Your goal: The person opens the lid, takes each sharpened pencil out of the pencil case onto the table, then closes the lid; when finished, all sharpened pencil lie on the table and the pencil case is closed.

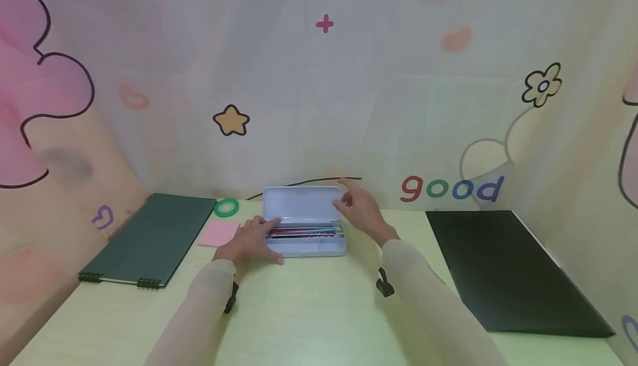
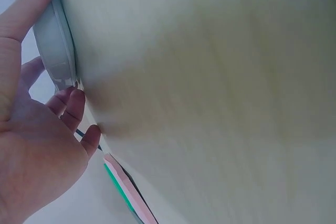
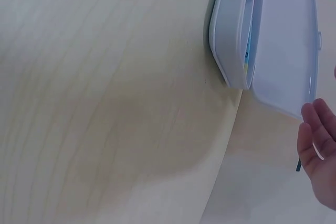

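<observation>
A pale blue-white pencil case (image 1: 311, 249) lies on the table with its lid (image 1: 301, 202) tilted up at the back. Several pencils or pens (image 1: 305, 232) lie in its rear compartment. My left hand (image 1: 249, 238) holds the case's left end, thumb along the front and fingers round the far side. Beside the lid's right edge is my right hand (image 1: 365, 214), its fingers loosely bent. In the right wrist view those fingers (image 3: 311, 114) meet the lid's corner; most of that hand lies outside the view.
Left of the case are a pink sticky-note pad (image 1: 218, 233), a green tape ring (image 1: 226, 207) and a dark green spiral notebook (image 1: 149, 238). A large black sheet or folder (image 1: 508, 272) lies at the right. Behind the case stands a printed curtain (image 1: 319, 89), with a thin dark cord (image 1: 309, 181) before it.
</observation>
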Action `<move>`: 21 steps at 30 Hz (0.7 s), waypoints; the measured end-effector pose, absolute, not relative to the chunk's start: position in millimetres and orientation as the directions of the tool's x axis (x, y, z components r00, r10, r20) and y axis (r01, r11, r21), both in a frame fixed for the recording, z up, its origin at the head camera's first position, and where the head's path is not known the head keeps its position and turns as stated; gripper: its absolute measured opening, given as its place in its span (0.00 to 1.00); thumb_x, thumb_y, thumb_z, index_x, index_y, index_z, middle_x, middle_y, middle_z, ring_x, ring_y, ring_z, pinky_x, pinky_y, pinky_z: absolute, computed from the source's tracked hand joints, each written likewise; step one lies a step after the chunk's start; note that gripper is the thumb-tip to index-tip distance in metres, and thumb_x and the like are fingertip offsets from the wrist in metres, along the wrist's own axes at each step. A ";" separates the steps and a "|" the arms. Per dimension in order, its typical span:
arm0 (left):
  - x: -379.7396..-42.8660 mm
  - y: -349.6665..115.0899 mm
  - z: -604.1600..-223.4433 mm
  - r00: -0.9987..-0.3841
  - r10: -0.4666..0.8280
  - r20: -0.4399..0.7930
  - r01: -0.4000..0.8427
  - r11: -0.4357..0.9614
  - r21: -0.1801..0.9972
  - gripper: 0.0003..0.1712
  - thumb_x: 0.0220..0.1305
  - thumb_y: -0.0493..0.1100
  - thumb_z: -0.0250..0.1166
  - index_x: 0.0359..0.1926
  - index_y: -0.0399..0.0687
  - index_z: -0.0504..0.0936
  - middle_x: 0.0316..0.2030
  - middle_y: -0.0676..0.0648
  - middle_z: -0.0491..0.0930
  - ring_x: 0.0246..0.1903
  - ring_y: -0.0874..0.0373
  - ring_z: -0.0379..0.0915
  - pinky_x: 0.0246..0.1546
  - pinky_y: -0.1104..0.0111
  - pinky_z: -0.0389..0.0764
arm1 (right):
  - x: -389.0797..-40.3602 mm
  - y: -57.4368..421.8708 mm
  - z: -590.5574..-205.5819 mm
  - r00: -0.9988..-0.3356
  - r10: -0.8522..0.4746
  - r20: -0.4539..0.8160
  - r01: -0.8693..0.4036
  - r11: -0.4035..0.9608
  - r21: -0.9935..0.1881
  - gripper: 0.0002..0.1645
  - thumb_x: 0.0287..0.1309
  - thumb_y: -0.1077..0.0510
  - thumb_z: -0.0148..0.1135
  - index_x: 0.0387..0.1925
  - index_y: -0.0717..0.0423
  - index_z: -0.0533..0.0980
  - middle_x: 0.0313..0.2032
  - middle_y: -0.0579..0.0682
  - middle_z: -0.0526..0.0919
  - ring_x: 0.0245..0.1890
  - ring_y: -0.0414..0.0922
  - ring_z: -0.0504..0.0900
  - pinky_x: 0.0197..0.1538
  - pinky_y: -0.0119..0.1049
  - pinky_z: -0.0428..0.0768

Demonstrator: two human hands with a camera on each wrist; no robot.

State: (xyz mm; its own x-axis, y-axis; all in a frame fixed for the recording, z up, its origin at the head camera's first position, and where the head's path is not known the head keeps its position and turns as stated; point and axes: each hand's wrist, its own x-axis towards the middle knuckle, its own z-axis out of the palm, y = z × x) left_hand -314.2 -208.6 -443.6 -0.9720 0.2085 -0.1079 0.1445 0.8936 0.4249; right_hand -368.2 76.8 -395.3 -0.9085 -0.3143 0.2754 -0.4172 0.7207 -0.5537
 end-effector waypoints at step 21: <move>-314.8 -208.2 -445.5 -0.971 0.192 -0.144 0.119 0.906 0.406 0.62 0.41 0.66 0.79 0.76 0.64 0.60 0.67 0.39 0.63 0.63 0.42 0.60 0.72 0.38 0.53 | -349.6 38.0 -425.2 -0.838 -0.538 0.095 -0.508 0.705 -0.494 0.30 0.59 0.60 0.70 0.63 0.53 0.74 0.45 0.53 0.87 0.48 0.49 0.84 0.59 0.47 0.80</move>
State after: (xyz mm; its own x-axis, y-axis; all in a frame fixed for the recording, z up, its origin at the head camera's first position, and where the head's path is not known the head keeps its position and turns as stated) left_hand -314.8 -208.2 -445.5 -0.9707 0.1923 -0.1443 0.1191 0.9061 0.4059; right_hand -349.6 38.0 -425.2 -0.8379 -0.5376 0.0946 -0.5082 0.7051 -0.4945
